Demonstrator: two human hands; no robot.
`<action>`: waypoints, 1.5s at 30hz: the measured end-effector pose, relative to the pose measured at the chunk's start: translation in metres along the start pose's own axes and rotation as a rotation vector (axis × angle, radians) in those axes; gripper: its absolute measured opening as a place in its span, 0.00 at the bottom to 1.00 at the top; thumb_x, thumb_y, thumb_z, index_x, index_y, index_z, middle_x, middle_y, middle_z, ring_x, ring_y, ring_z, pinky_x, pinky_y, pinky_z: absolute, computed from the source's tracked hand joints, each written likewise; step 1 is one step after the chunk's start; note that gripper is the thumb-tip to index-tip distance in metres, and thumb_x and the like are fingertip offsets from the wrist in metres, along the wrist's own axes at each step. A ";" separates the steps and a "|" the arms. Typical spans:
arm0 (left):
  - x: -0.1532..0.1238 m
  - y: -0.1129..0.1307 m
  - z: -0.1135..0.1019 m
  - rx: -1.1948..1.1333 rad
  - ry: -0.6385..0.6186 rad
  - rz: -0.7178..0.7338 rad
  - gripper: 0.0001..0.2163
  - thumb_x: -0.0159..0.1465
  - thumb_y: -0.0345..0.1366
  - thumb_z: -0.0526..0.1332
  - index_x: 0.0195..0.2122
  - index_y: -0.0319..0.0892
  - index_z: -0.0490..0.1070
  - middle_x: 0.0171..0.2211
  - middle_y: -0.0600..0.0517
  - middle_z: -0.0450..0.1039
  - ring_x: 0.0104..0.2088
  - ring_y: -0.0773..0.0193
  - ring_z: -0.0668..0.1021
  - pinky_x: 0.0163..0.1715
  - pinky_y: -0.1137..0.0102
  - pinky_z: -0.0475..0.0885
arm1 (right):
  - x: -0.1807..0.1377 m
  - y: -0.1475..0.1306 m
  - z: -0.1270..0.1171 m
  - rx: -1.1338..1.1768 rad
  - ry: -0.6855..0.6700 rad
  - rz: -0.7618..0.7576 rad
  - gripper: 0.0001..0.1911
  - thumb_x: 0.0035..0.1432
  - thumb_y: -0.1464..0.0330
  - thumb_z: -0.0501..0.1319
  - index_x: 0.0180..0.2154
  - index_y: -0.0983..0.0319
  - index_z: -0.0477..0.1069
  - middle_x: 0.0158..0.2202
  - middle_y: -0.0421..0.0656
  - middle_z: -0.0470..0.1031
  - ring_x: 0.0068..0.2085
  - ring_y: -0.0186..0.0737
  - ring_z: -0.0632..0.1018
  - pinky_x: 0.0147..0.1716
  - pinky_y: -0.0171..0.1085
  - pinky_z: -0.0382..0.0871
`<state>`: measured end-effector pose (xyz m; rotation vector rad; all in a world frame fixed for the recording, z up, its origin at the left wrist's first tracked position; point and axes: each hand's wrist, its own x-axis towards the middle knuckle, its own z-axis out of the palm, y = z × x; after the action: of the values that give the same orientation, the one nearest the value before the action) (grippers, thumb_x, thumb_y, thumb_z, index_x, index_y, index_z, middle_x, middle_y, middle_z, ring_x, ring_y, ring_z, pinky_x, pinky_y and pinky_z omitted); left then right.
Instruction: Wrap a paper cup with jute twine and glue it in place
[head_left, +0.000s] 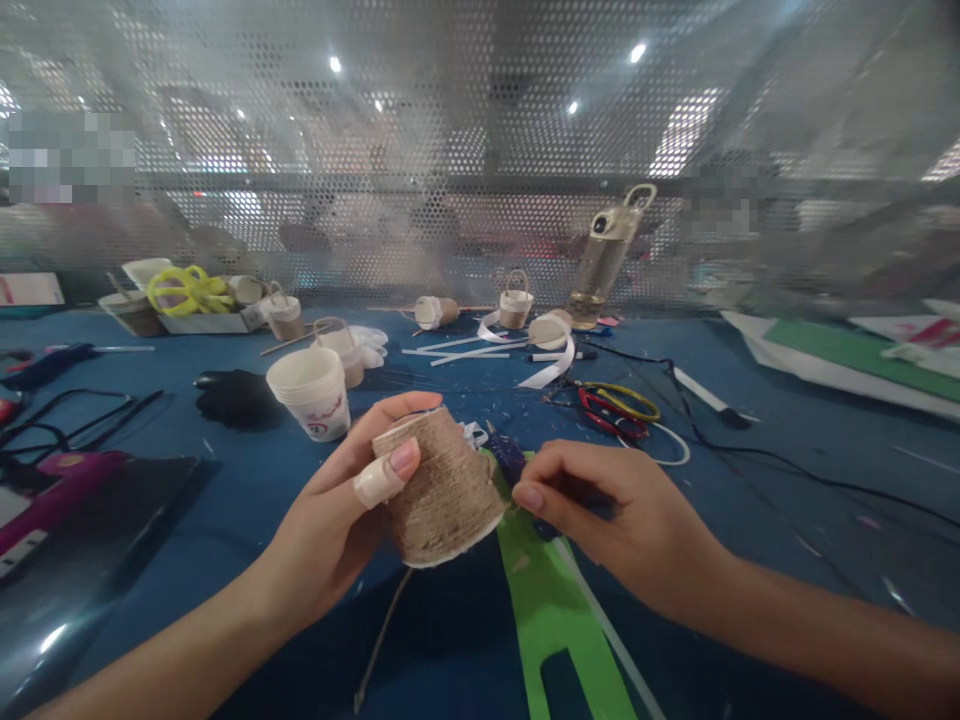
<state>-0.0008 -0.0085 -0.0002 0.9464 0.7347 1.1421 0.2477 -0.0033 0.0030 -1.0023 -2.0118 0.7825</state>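
Note:
My left hand (337, 490) is wrapped round a paper cup (444, 490) covered in brown twine, held tilted above the table. Tape is wound round its thumb. A loose length of twine (384, 635) hangs down below the cup. My right hand (607, 495) is closed in a pinch close beside the cup's right side; whatever sits between the fingertips is too small to make out. Just behind those fingers lies a dark blue tool with a pointed tip (504, 448), partly hidden. Under both lies a green cut-out sheet (551, 610), with a white strip (607, 630) along it.
White paper cups (309, 390) stand at left, near a black glove (238, 398). Further back are twine-wrapped cups with handles (516, 300), yellow scissors (191, 290), white ribbon (555, 368) and a bottle (602, 262). Red- and yellow-handled pliers (615, 405) and black cables (780, 458) lie right.

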 end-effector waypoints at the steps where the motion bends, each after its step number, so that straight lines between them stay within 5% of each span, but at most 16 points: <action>1: 0.000 -0.001 -0.001 -0.005 -0.013 -0.001 0.17 0.61 0.48 0.79 0.50 0.55 0.84 0.45 0.54 0.83 0.45 0.59 0.81 0.43 0.70 0.76 | 0.000 0.000 0.000 -0.005 0.002 -0.009 0.16 0.72 0.59 0.63 0.31 0.59 0.75 0.25 0.36 0.74 0.26 0.32 0.71 0.26 0.31 0.65; 13: -0.005 0.001 0.010 -0.043 -0.001 -0.098 0.21 0.60 0.46 0.78 0.54 0.53 0.83 0.48 0.49 0.84 0.50 0.50 0.82 0.51 0.62 0.76 | -0.004 0.002 0.005 -0.356 0.043 -0.345 0.18 0.80 0.63 0.55 0.34 0.59 0.73 0.27 0.36 0.75 0.23 0.30 0.72 0.24 0.32 0.61; 20: -0.008 0.000 0.016 0.046 0.035 -0.166 0.40 0.55 0.50 0.81 0.68 0.57 0.69 0.53 0.49 0.83 0.48 0.49 0.84 0.49 0.60 0.78 | -0.007 0.004 0.009 -0.432 0.061 -0.516 0.23 0.83 0.60 0.50 0.35 0.60 0.72 0.26 0.35 0.77 0.25 0.30 0.74 0.25 0.34 0.60; 27: -0.005 0.002 0.015 0.115 0.119 -0.172 0.38 0.59 0.51 0.78 0.69 0.61 0.67 0.59 0.48 0.78 0.53 0.47 0.82 0.50 0.60 0.77 | -0.008 0.005 0.010 -0.365 -0.057 -0.374 0.17 0.80 0.62 0.53 0.36 0.59 0.70 0.27 0.35 0.74 0.23 0.30 0.70 0.24 0.32 0.59; 32: -0.003 0.003 0.017 0.168 0.149 -0.080 0.39 0.56 0.52 0.79 0.68 0.58 0.69 0.55 0.48 0.80 0.56 0.43 0.81 0.52 0.59 0.77 | -0.007 0.002 0.010 -0.197 -0.129 -0.251 0.10 0.73 0.69 0.58 0.35 0.58 0.67 0.26 0.32 0.69 0.22 0.27 0.66 0.23 0.30 0.59; 39: -0.003 0.003 0.014 0.151 0.135 -0.092 0.38 0.54 0.48 0.81 0.65 0.56 0.73 0.55 0.47 0.81 0.56 0.40 0.82 0.55 0.55 0.78 | -0.007 -0.002 0.009 -0.161 -0.154 -0.276 0.07 0.69 0.73 0.58 0.35 0.59 0.68 0.28 0.33 0.68 0.25 0.27 0.68 0.25 0.29 0.61; 45: -0.004 0.005 0.017 0.098 0.180 -0.118 0.37 0.54 0.47 0.82 0.64 0.55 0.73 0.52 0.48 0.83 0.54 0.44 0.84 0.47 0.62 0.81 | -0.005 -0.001 0.007 -0.164 -0.170 -0.284 0.06 0.70 0.72 0.59 0.37 0.58 0.68 0.29 0.34 0.71 0.26 0.28 0.70 0.26 0.29 0.63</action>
<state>0.0108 -0.0161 0.0121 0.8772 0.9877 1.1049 0.2433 -0.0098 -0.0021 -0.7345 -2.3322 0.5725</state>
